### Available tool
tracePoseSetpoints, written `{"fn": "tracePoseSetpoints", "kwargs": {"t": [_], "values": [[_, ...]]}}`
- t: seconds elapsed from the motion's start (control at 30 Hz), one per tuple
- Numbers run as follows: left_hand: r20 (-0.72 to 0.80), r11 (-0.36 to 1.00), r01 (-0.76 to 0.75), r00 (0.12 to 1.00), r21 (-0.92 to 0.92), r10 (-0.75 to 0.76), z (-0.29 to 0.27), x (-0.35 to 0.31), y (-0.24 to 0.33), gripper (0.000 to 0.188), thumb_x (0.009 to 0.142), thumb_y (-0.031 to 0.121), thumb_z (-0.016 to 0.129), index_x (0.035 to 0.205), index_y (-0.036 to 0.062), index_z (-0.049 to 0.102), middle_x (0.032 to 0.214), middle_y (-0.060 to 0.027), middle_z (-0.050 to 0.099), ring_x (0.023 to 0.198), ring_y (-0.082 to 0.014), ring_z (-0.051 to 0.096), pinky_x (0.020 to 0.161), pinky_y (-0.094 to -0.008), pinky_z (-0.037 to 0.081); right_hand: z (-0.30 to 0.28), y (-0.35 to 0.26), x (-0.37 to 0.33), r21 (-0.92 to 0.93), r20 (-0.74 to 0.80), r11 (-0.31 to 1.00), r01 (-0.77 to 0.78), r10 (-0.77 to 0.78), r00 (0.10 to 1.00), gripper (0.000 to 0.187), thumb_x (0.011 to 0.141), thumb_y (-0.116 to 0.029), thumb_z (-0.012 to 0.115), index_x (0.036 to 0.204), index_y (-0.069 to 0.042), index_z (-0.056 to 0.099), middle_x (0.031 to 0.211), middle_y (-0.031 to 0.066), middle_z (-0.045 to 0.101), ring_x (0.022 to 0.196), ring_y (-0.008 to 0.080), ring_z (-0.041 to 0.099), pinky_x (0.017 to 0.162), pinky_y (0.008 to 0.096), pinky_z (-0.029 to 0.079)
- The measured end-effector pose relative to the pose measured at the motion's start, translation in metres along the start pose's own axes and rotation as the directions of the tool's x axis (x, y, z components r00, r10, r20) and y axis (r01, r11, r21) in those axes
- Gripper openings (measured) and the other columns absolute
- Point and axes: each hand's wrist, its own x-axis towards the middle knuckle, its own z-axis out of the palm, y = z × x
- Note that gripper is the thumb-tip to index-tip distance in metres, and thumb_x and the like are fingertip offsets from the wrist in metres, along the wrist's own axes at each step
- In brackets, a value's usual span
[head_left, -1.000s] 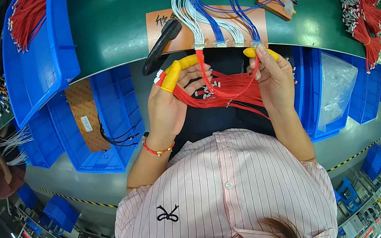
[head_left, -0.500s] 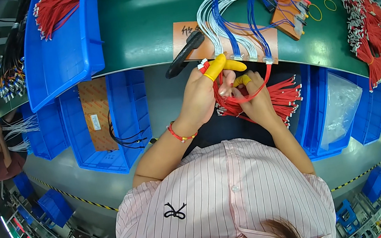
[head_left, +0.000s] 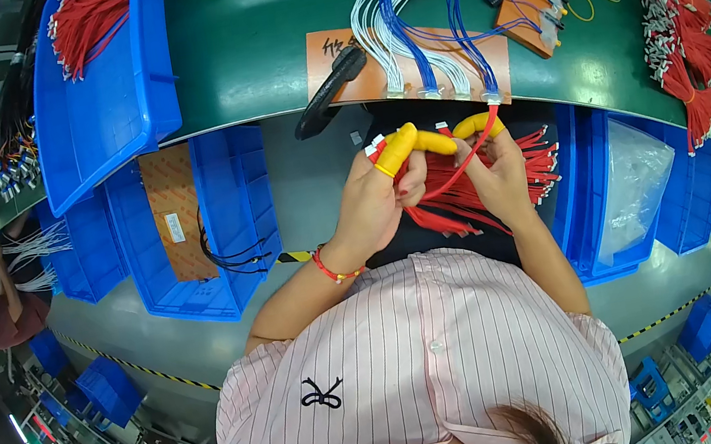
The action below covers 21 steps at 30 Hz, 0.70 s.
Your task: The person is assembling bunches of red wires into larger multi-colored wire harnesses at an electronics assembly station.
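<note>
My left hand, with yellow finger cots, is closed on red cables whose white connectors stick out above the thumb. My right hand, also in yellow cots, pinches a red cable. Another white connector shows at the fingertips between the hands; which hand grips it is unclear. From the right hand the cable loops up to a white connector on the front edge of an orange board. Below the hands, a bunch of red cables lies across my lap.
White and blue wires run back from the board over the green table. A black handle-like piece overhangs the edge. A blue tray stands left, red cable bundles right. Blue bins sit below; a person is far left.
Both hands have risen slightly toward the board edge, and the right hand has shifted right and turned upward. A white connector now shows between the fingertips. The whole view has shifted a little.
</note>
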Motion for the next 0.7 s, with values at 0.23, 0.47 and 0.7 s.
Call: {"fn": "tracePoseSetpoints", "kwargs": {"t": [0.23, 0.47, 0.7], "values": [[0.001, 0.976, -0.143, 0.989, 0.161, 0.145, -0.009, 0.021, 0.006, 0.038, 0.102, 0.025, 0.034, 0.098, -0.0035, 0.058, 0.063, 0.0030, 0.041, 0.050, -0.0025, 0.029, 0.044, -0.0194, 0.022, 0.000, -0.001, 0.002, -0.135, 0.003, 0.988, 0.080, -0.080, 0.997, 0.018, 0.087, -0.007, 0.068, 0.099, 0.001, 0.057, 0.083, 0.0065, 0.063, 0.072, 0.0113, 0.059, 0.067, 0.0263, 0.048], [-0.061, 0.959, -0.174, 0.979, 0.223, 0.192, -0.007, 0.022, 0.005, 0.037, 0.103, 0.027, 0.036, 0.098, -0.0031, 0.058, 0.062, 0.0031, 0.039, 0.050, -0.0033, 0.028, 0.044, -0.0197, 0.023, -0.004, 0.003, 0.001, -0.181, 0.052, 0.983, 0.023, -0.014, 0.999, 0.016, 0.088, -0.006, 0.067, 0.100, 0.000, 0.057, 0.087, 0.0060, 0.065, 0.081, 0.0109, 0.060, 0.076, 0.0256, 0.047], [-0.011, 0.907, -0.076, 0.996, 0.415, 0.088, -0.009, 0.021, 0.030, 0.038, 0.103, 0.025, 0.036, 0.092, -0.0031, 0.060, 0.058, 0.0025, 0.041, 0.047, -0.0032, 0.031, 0.042, -0.0203, 0.022, 0.000, 0.001, 0.002, -0.153, 0.049, 0.988, 0.037, -0.030, 0.998, 0.015, 0.088, -0.006, 0.067, 0.098, 0.000, 0.058, 0.085, 0.0048, 0.064, 0.080, 0.0103, 0.059, 0.074, 0.0252, 0.047]]}}
